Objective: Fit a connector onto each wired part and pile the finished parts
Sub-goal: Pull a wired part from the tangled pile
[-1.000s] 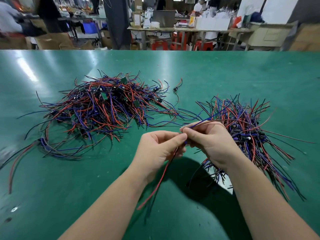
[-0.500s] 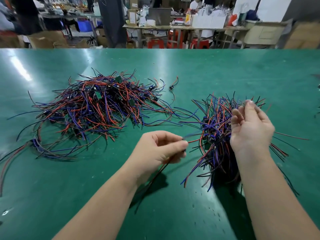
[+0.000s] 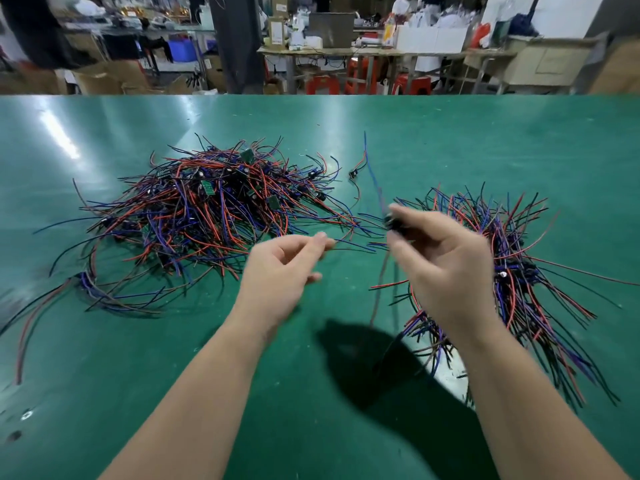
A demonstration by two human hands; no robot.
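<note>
Two bare hands above tangled wire piles [image 3: 207,216], red, blue and black, on a green table [image 3: 450,133].
The right hand [image 3: 446,268] pinches a small dark wired part [image 3: 393,221] between the piles; the left hand [image 3: 280,275] has fingertips [image 3: 320,239] meeting, hold unclear. Probably light, floppy: grip its body.

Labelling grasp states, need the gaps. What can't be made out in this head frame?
Head view: wired part in right hand is motion-blurred; connector fitted or not, cannot tell.
Head view: left hand fingertips meet; whether they pinch a wire is too fine to tell.
Head view: right pile partly hidden behind the right hand and forearm.
Head view: left pile, long wires cut off by the left edge.
</note>
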